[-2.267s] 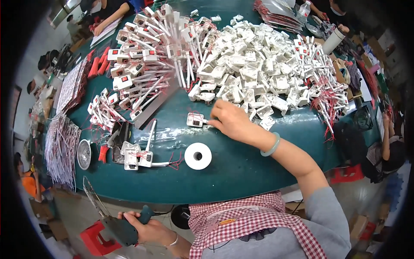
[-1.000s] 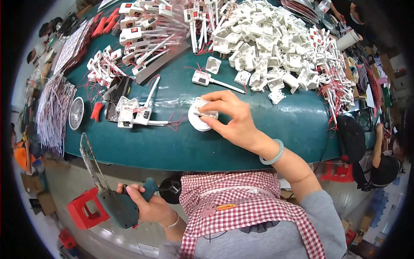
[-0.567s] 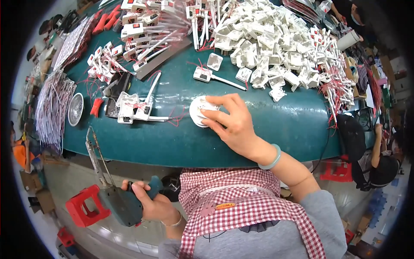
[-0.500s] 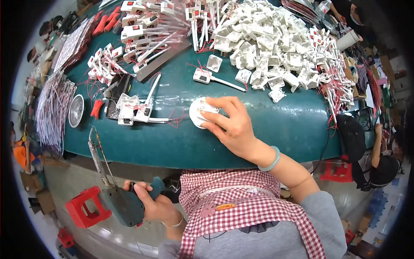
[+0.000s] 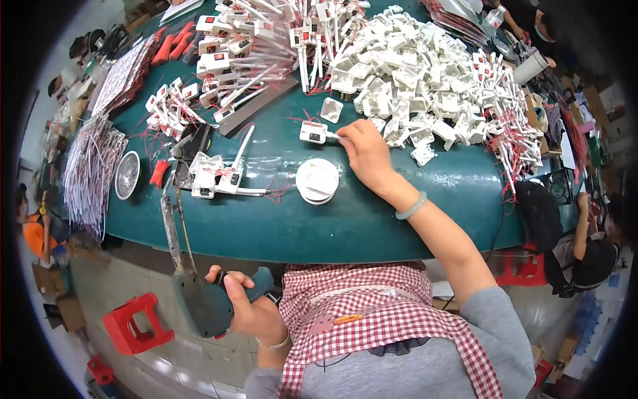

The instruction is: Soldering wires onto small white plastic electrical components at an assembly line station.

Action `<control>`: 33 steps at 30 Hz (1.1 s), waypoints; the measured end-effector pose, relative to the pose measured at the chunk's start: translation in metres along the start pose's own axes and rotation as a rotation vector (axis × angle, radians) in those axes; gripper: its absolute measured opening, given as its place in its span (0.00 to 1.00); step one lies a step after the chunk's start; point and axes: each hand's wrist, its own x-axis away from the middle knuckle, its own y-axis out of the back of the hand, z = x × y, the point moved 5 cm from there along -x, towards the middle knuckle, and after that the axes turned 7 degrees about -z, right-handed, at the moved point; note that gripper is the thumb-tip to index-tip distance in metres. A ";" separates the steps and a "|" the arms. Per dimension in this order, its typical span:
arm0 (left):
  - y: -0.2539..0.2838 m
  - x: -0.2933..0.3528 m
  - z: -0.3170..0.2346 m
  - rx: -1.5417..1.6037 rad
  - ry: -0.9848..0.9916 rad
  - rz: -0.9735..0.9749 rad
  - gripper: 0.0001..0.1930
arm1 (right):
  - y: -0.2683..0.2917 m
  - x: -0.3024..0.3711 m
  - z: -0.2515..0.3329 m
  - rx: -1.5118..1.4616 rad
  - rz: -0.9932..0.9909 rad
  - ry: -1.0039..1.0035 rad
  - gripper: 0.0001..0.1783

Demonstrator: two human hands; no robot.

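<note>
One thin white stem (image 5: 331, 135) is pinched between the thumb and fingers of the person's right hand (image 5: 365, 154), and this stem belongs to a small white box (image 5: 312, 132) with red wires and a dark part inside. From where I stand, the box is lying on the green table (image 5: 286, 233), ahead of the person and a little before the big heap of white casings (image 5: 405, 80). The hand itself hides the further end of the stem. On the right wrist is a pale green bangle (image 5: 411, 205).

The left hand (image 5: 256, 312) is gripping the handle of a dark green soldering gun (image 5: 203, 302), lower than the table edge. Its long metal tip points upward, in my view between the round metal bowl (image 5: 127, 175) and the wired white boxes (image 5: 216, 178); whether it touches anything, I cannot tell.

Between these boxes and the right forearm stands a white roll (image 5: 318, 199), with a white piece (image 5: 320, 178) placed on its top. One square white cover (image 5: 331, 110) lies just behind the small box. At the far left I see a bundle of pale wires (image 5: 96, 173), and on the floor, a red stool (image 5: 136, 324).
</note>
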 end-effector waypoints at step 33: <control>-0.068 0.051 0.045 -0.219 0.065 0.422 0.19 | 0.060 0.091 0.072 -0.390 0.051 -0.327 0.09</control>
